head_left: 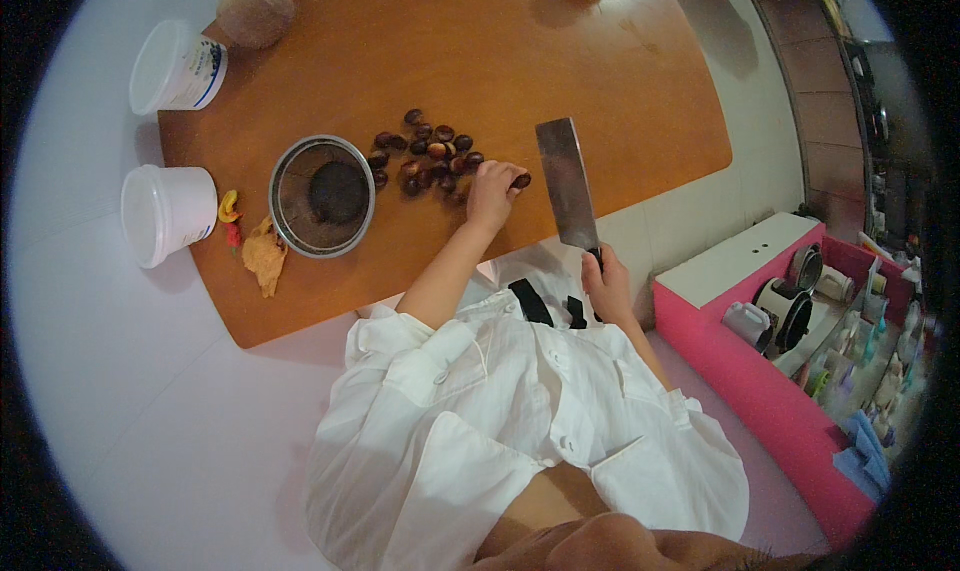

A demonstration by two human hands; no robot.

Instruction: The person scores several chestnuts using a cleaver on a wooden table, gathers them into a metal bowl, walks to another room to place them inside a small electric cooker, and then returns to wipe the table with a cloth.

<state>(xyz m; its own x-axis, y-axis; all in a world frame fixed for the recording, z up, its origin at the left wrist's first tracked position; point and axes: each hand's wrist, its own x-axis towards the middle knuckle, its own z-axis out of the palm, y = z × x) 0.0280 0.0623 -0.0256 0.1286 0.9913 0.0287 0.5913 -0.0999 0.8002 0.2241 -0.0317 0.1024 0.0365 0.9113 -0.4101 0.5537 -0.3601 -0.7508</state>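
Between the fingertips of my left hand point(491, 196) is a dark brown chestnut point(521, 181), held over the wooden table point(637, 83). My right hand point(609, 289) grips the black handle of a cleaver point(568, 184). Its broad steel blade points away from me, to the right of the held chestnut and apart from it. A loose pile of chestnuts point(424, 169) lies just beyond and left of my left hand. Several of them show paler patches. Left of the pile stands a round metal-rimmed bowl point(322, 251), dark inside; what its bottom holds is hard to make out.
Along the left stand two white plastic tubs point(180, 207) and a round tan object point(255, 12). Yellow and red peppers point(229, 207) and a crumpled tan piece point(264, 257) lie beside the bowl. At right, a pink-sided shelf unit point(712, 331) holds a rice cooker point(780, 308).
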